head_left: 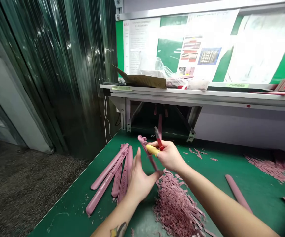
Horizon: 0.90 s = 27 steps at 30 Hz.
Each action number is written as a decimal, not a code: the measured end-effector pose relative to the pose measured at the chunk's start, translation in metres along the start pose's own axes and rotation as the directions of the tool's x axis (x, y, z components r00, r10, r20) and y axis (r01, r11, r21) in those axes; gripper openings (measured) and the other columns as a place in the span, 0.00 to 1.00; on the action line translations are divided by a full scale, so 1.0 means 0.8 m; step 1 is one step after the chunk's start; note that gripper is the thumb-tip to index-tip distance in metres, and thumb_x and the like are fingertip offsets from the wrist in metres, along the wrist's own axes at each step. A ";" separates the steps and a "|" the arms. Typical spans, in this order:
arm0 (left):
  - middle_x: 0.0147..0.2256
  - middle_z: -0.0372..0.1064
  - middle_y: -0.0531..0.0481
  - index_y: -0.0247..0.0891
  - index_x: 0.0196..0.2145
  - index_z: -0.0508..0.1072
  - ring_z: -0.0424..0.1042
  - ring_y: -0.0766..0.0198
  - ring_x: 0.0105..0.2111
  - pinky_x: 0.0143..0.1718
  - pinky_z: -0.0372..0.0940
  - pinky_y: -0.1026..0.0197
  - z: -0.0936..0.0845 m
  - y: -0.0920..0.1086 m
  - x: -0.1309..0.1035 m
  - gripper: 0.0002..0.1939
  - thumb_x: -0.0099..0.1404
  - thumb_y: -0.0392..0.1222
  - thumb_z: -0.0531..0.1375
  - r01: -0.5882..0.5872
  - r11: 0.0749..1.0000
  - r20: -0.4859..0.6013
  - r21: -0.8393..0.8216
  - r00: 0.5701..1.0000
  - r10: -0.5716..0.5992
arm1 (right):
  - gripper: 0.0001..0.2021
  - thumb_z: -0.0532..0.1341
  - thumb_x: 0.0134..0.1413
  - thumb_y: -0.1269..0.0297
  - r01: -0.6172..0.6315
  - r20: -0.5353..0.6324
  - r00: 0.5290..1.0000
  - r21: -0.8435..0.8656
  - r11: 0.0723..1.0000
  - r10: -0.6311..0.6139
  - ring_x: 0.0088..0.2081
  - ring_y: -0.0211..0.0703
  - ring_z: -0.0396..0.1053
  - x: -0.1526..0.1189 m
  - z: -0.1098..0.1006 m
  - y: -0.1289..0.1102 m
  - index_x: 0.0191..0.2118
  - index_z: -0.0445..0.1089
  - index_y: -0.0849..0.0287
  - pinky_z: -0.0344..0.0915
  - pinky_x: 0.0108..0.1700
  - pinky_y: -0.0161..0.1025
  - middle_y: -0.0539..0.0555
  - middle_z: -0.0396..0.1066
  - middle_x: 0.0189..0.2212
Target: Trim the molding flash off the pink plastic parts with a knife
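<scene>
My left hand [141, 179] has its index finger raised and its thumb stretched out, close to the lower end of a slim pink strip-shaped piece [150, 154]. That piece tilts upward, with a curled far end, and is blurred. In my right hand [169, 154] is a red-handled tool [159, 141] with a grey metal tip; its exact kind is unclear. A yellow cover wraps one right finger, which meets the pink piece. Below both hands lies a heap of small pink scraps [174, 204]. Several long pink strips [110, 181] rest left of my left hand.
Another pink strip [237, 194] lies right of my right forearm, with more scraps [270, 168] beyond it. A shelf [206, 93] above the green table [70, 204] carries an open cardboard box [144, 80] and plastic bags. A plastic strip curtain [83, 65] hangs at left.
</scene>
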<state>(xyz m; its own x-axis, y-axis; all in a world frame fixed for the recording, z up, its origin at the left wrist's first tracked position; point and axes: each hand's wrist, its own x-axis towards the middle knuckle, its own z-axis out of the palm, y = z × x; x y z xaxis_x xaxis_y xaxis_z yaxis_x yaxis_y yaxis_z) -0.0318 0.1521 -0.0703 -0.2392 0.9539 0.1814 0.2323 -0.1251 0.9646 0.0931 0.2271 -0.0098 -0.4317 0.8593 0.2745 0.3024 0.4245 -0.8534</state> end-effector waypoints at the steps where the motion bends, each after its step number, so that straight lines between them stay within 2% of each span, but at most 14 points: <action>1: 0.54 0.64 0.42 0.43 0.61 0.56 0.63 0.51 0.54 0.52 0.59 0.53 0.008 0.004 0.004 0.39 0.55 0.49 0.65 -0.015 0.999 0.008 -0.043 1.000 0.015 | 0.14 0.61 0.56 0.54 0.008 -0.013 1.000 0.064 0.998 -0.007 0.35 0.43 0.71 -0.003 0.007 -0.012 0.39 0.73 0.60 0.67 0.35 0.36 0.52 0.74 0.32; 3: 0.41 0.71 0.47 0.42 0.56 0.61 0.72 0.59 0.39 0.40 0.66 0.58 0.017 0.009 0.006 0.24 0.64 0.50 0.57 0.004 0.993 0.051 -0.116 0.999 0.002 | 0.16 0.59 0.57 0.51 -0.003 -0.030 1.000 0.164 0.986 0.008 0.31 0.39 0.69 -0.004 0.021 -0.024 0.39 0.72 0.60 0.65 0.31 0.34 0.51 0.72 0.31; 5: 0.31 0.69 0.51 0.39 0.51 0.64 0.69 0.67 0.26 0.27 0.65 0.63 0.016 0.006 0.006 0.17 0.69 0.49 0.51 0.077 0.986 0.116 -0.150 0.992 -0.060 | 0.17 0.58 0.57 0.50 -0.048 -0.028 0.998 0.225 0.973 0.056 0.26 0.35 0.65 0.000 0.035 -0.016 0.35 0.71 0.61 0.63 0.27 0.33 0.49 0.69 0.27; 8: 0.28 0.66 0.54 0.35 0.46 0.67 0.62 0.73 0.18 0.18 0.60 0.67 0.000 -0.008 0.010 0.14 0.69 0.48 0.53 0.219 0.968 0.261 -0.122 0.948 -0.182 | 0.17 0.57 0.59 0.51 -0.160 -0.007 0.986 0.258 0.953 0.167 0.20 0.31 0.59 0.009 0.050 0.020 0.30 0.68 0.62 0.59 0.22 0.31 0.46 0.64 0.21; 10: 0.30 0.67 0.53 0.34 0.45 0.68 0.64 0.72 0.20 0.19 0.62 0.67 -0.010 -0.020 0.016 0.15 0.68 0.48 0.54 0.285 0.956 0.341 -0.063 0.907 -0.247 | 0.15 0.56 0.63 0.55 -0.253 0.019 0.966 0.250 0.934 0.257 0.20 0.31 0.61 0.015 0.046 0.047 0.33 0.68 0.63 0.61 0.23 0.31 0.46 0.65 0.23; 12: 0.35 0.69 0.50 0.35 0.47 0.68 0.69 0.68 0.25 0.24 0.67 0.63 -0.014 -0.030 0.024 0.16 0.68 0.49 0.54 0.304 0.953 0.360 -0.001 0.889 -0.283 | 0.11 0.57 0.63 0.59 -0.343 0.056 0.939 0.225 0.912 0.339 0.26 0.34 0.68 0.024 0.029 0.069 0.40 0.69 0.63 0.67 0.28 0.34 0.50 0.70 0.31; 14: 0.42 0.69 0.46 0.36 0.53 0.64 0.72 0.62 0.35 0.35 0.70 0.54 -0.008 -0.040 0.029 0.19 0.67 0.47 0.56 0.283 0.957 0.318 0.063 0.903 -0.288 | 0.12 0.59 0.62 0.61 -0.400 0.045 0.915 0.203 0.894 0.400 0.36 0.41 0.71 0.041 0.001 0.083 0.47 0.67 0.62 0.71 0.37 0.41 0.54 0.70 0.41; 15: 0.47 0.67 0.42 0.36 0.56 0.61 0.71 0.57 0.41 0.42 0.68 0.49 -0.004 -0.044 0.029 0.23 0.65 0.43 0.58 0.263 0.960 0.280 0.099 0.918 -0.280 | 0.13 0.59 0.62 0.62 -0.419 0.014 0.905 0.198 0.886 0.425 0.40 0.44 0.71 0.053 -0.013 0.089 0.49 0.67 0.62 0.71 0.40 0.44 0.55 0.69 0.45; 18: 0.59 0.56 0.31 0.32 0.64 0.49 0.57 0.44 0.58 0.57 0.51 0.43 0.012 -0.057 0.022 0.37 0.60 0.29 0.59 0.204 0.959 0.165 0.198 0.957 -0.238 | 0.14 0.58 0.62 0.61 -0.460 -0.139 0.859 0.211 0.863 0.492 0.45 0.47 0.69 0.096 -0.046 0.098 0.52 0.65 0.60 0.69 0.45 0.48 0.57 0.67 0.50; 21: 0.64 0.44 0.29 0.29 0.64 0.51 0.39 0.41 0.65 0.62 0.38 0.45 0.017 -0.061 0.013 0.38 0.57 0.23 0.56 0.154 0.961 0.088 0.228 0.980 -0.178 | 0.15 0.59 0.62 0.61 -0.498 -0.200 0.816 0.232 0.835 0.542 0.46 0.47 0.69 0.123 -0.052 0.100 0.52 0.65 0.60 0.69 0.46 0.49 0.57 0.66 0.50; 23: 0.66 0.37 0.34 0.32 0.63 0.55 0.31 0.45 0.66 0.63 0.30 0.47 0.016 -0.056 0.015 0.36 0.58 0.26 0.57 0.121 0.973 0.058 0.195 0.989 -0.135 | 0.16 0.59 0.62 0.61 -0.500 -0.191 0.817 0.236 0.833 0.544 0.45 0.47 0.69 0.113 -0.046 0.095 0.52 0.65 0.61 0.69 0.45 0.49 0.57 0.67 0.50; 24: 0.67 0.37 0.36 0.34 0.63 0.56 0.31 0.46 0.66 0.64 0.29 0.48 0.014 -0.051 0.019 0.34 0.59 0.29 0.58 0.112 0.981 0.053 0.160 0.991 -0.122 | 0.15 0.58 0.62 0.61 -0.489 -0.183 0.826 0.235 0.840 0.533 0.45 0.47 0.70 0.096 -0.041 0.089 0.52 0.65 0.61 0.69 0.44 0.48 0.57 0.67 0.49; 25: 0.67 0.39 0.38 0.36 0.62 0.57 0.35 0.47 0.66 0.64 0.32 0.46 0.014 -0.046 0.025 0.32 0.61 0.34 0.59 0.116 0.987 0.056 0.113 0.991 -0.122 | 0.14 0.58 0.63 0.61 -0.471 -0.173 0.841 0.232 0.851 0.513 0.43 0.45 0.70 0.073 -0.036 0.082 0.51 0.66 0.61 0.70 0.43 0.47 0.57 0.68 0.48; 27: 0.63 0.51 0.39 0.38 0.59 0.60 0.52 0.48 0.61 0.60 0.47 0.41 0.017 -0.032 0.037 0.27 0.65 0.44 0.58 0.162 0.987 0.098 -0.008 0.982 -0.160 | 0.12 0.59 0.62 0.60 -0.419 -0.141 0.879 0.222 0.880 0.455 0.38 0.42 0.71 0.010 -0.023 0.061 0.45 0.68 0.63 0.70 0.40 0.43 0.54 0.71 0.40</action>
<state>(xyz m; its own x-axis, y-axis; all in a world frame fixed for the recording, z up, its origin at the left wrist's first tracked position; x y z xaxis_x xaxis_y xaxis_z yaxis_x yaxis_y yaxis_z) -0.0322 0.1875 -0.0919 -0.1797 0.9837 0.0050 0.1833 0.0285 0.9826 0.1199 0.2599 -0.0416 -0.1221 0.9889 -0.0841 0.2581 -0.0502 -0.9648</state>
